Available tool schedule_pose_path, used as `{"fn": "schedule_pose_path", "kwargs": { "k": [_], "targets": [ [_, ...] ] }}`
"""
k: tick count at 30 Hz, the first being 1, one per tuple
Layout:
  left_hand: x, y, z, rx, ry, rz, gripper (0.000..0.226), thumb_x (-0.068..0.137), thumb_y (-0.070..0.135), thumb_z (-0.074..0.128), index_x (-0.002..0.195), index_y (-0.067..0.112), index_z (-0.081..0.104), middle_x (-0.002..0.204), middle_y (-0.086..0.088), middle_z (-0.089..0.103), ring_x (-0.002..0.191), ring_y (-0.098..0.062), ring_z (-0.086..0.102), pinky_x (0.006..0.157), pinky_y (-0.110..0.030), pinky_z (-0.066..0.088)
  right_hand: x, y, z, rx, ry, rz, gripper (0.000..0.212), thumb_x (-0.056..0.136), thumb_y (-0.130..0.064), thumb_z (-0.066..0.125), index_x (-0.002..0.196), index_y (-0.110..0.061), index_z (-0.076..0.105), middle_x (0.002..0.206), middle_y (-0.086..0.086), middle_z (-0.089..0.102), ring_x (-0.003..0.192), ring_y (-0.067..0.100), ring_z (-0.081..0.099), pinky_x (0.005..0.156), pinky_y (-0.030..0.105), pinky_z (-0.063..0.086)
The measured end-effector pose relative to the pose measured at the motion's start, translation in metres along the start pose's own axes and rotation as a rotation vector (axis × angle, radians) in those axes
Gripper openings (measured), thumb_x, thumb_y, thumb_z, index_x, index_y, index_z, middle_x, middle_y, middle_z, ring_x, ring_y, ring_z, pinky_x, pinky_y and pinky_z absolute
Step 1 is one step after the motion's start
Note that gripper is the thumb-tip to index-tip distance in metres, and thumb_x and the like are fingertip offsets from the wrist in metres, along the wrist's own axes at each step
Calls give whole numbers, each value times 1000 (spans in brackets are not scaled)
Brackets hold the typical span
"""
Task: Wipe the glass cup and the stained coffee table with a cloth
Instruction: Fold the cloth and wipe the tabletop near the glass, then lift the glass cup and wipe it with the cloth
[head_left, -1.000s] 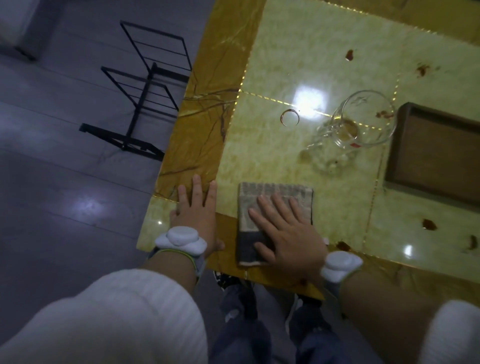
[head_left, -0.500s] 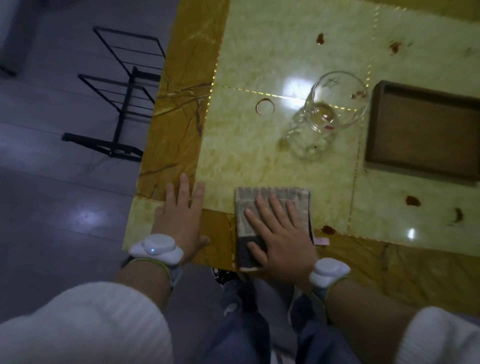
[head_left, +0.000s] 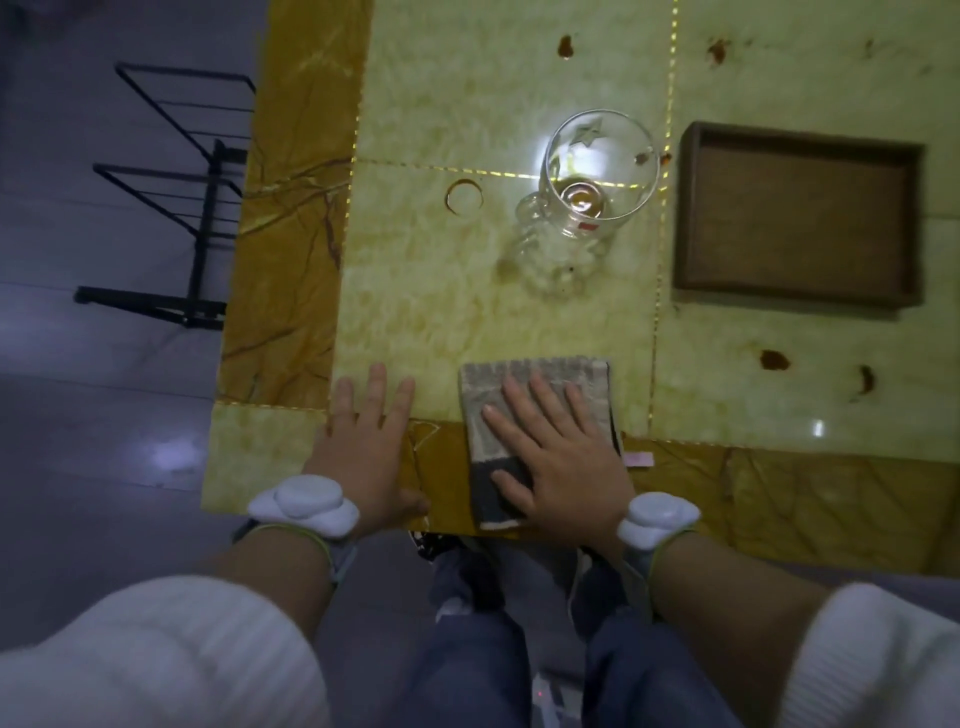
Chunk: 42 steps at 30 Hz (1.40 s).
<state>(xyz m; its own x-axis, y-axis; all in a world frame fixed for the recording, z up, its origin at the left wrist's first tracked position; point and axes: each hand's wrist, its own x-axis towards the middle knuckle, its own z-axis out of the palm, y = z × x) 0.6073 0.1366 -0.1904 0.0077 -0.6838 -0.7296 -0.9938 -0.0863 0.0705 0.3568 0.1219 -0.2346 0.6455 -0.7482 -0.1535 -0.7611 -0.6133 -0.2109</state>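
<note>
A folded grey-and-beige cloth (head_left: 582, 376) lies at the near edge of the glossy yellow marble coffee table (head_left: 431, 291). My right hand (head_left: 556, 441) lies flat on the cloth with fingers spread. Beside it, my left hand (head_left: 369, 441) rests flat on the bare tabletop and holds nothing. A clear glass cup (head_left: 592, 176) with a handle stands upright farther back, with a little brown liquid at its bottom. A brown ring stain (head_left: 464, 196) sits left of the cup. Dark brown spots (head_left: 774, 359) mark the table at the right and at the back.
A shallow brown wooden tray (head_left: 800, 215) lies to the right of the cup. A black metal rack (head_left: 192, 192) stands on the grey floor left of the table. My knees in blue trousers are below the table's near edge.
The view has swung so the table sits more centred and square. Both hands stay flat in the same places, the right one on the cloth.
</note>
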Motion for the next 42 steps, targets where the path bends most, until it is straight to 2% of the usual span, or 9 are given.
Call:
{"fn": "schedule_pose_path", "kwargs": {
  "k": [9, 14, 17, 22, 29, 35, 37, 39, 42],
  "targets": [
    [1, 9, 3, 11, -42, -76, 131, 69, 70, 68, 149, 28, -28, 153, -6, -39, 144, -45, -20, 115, -61, 18, 5, 14, -10, 9, -67, 174, 71, 94, -56, 40, 156, -25, 26, 165, 7, 15, 153, 31, 8, 121, 56, 10],
    [2, 22, -41, -27, 22, -87, 99, 81, 71, 51, 155, 20, 8, 163, -9, -1, 148, -35, 10, 115, -51, 29, 9, 21, -32, 54, -189, 162, 71, 97, -58, 31, 158, -29, 10, 166, 2, -2, 153, 29, -3, 122, 53, 0],
    [13, 40, -74, -86, 83, -85, 79, 88, 60, 51, 148, 15, 27, 156, -12, 20, 137, -34, 34, 107, -45, 40, 11, 24, -44, 112, -263, 131, 69, 99, -55, 28, 158, -31, 2, 165, -1, -10, 153, 27, -9, 122, 50, -8],
    [44, 86, -138, -244, 248, -133, 61, 92, 54, 48, 137, 14, 40, 138, -12, 40, 117, -36, 53, 93, -43, 48, 26, 38, -74, 170, -284, 116, 64, 100, -49, 34, 157, -27, 16, 166, 1, 11, 152, 24, 11, 122, 48, 5],
    [81, 133, -189, -483, 277, -217, 67, 93, 56, 45, 136, 5, 45, 141, -18, 42, 120, -39, 52, 100, -42, 44, 54, 57, -96, 147, -258, 164, 59, 96, -43, 37, 152, -26, 29, 163, 4, 22, 149, 26, 21, 119, 47, 16],
    [97, 157, -203, -370, 246, -182, 60, 102, 47, 28, 122, -2, 56, 129, -24, 55, 119, -40, 52, 98, -40, 40, 71, 73, -100, 166, -241, 203, 55, 94, -41, 42, 147, -26, 38, 158, 1, 34, 144, 24, 31, 117, 47, 21],
    [102, 162, -201, -383, 280, -168, 54, 103, 42, 30, 107, -5, 57, 127, -24, 56, 118, -39, 52, 96, -40, 40, 70, 79, -98, 170, -233, 204, 53, 93, -41, 43, 143, -25, 42, 155, 2, 38, 140, 25, 35, 115, 46, 25],
    [106, 164, -197, -371, 258, -158, 42, 103, 29, 35, 72, 3, 44, 114, -22, 59, 113, -38, 55, 83, -36, 42, 68, 83, -96, 166, -238, 203, 51, 92, -41, 42, 140, -24, 44, 151, 2, 41, 137, 25, 38, 112, 44, 29],
    [110, 159, -196, -343, 207, -147, 39, 98, 14, 38, 61, 15, 28, 69, -5, 41, 75, -28, 51, 53, -26, 30, 66, 85, -96, 164, -253, 214, 50, 91, -41, 42, 138, -23, 44, 151, 2, 40, 136, 25, 39, 110, 42, 30]
  ]
}}
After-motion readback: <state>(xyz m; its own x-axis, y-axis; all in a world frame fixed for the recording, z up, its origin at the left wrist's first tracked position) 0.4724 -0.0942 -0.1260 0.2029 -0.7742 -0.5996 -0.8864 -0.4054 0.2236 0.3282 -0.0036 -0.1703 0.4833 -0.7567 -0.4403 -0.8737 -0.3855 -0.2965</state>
